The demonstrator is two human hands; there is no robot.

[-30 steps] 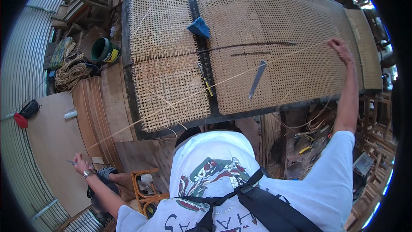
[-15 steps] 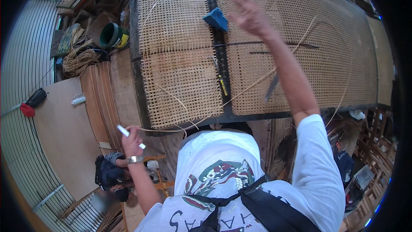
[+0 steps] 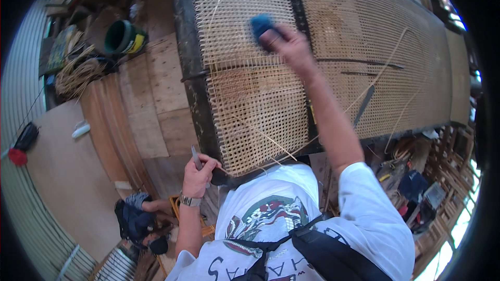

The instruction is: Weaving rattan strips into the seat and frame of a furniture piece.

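Observation:
My right hand [image 3: 291,47] is closed on a blue pad [image 3: 262,25], a sponge or folded cloth, over the left panel of woven cane [image 3: 250,99]. Motion blurs both hand and pad, and whether the pad touches the weave I cannot tell. Beside the panel's near left corner, my left hand [image 3: 199,174] grips a slim whitish pen-like tool [image 3: 196,157], standing upright in the fist. A thin cane strand [image 3: 221,169] runs from its fingertips to the panel's edge. Loose strands [image 3: 273,141] lie across the weave.
A grey blade [image 3: 363,106] and dark rods [image 3: 359,62] lie on the larger right cane panel [image 3: 385,31]. Left of the table stand a green bucket [image 3: 121,38] and coiled cane [image 3: 80,75]. Another person [image 3: 138,218] is low at the lower left. Wooden frames [image 3: 448,166] crowd the right.
My right hand has come left and taken up the blue pad from the dark divider. My left hand has moved right to the panel's corner. The view has shifted left.

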